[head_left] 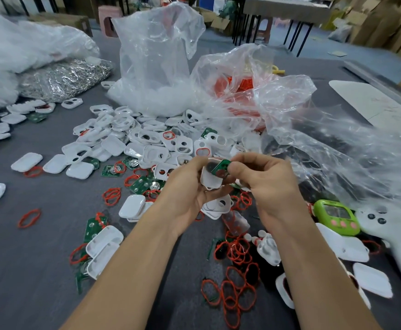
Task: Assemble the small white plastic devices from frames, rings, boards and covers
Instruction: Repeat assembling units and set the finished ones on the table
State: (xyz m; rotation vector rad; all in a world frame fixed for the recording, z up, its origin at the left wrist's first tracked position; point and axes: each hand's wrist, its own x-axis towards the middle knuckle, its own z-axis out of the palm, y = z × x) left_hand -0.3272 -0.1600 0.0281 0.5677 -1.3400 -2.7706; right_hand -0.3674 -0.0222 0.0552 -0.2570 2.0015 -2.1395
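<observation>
Above the middle of the grey desk [51,246], the left hand [185,189] holds a white frame [209,179], its fingers curled around the part from below. The right hand [265,184] pinches a green board [220,166] between thumb and forefinger, tilted against the frame's upper edge. Under the hands lie loose red rings [235,289], spare boards [139,185] and white covers [132,206]. A heap of frames [147,139] spreads beyond, in front of 2 crumpled clear bags [156,63]. A green gadget [335,216] sits near the right forearm.
</observation>
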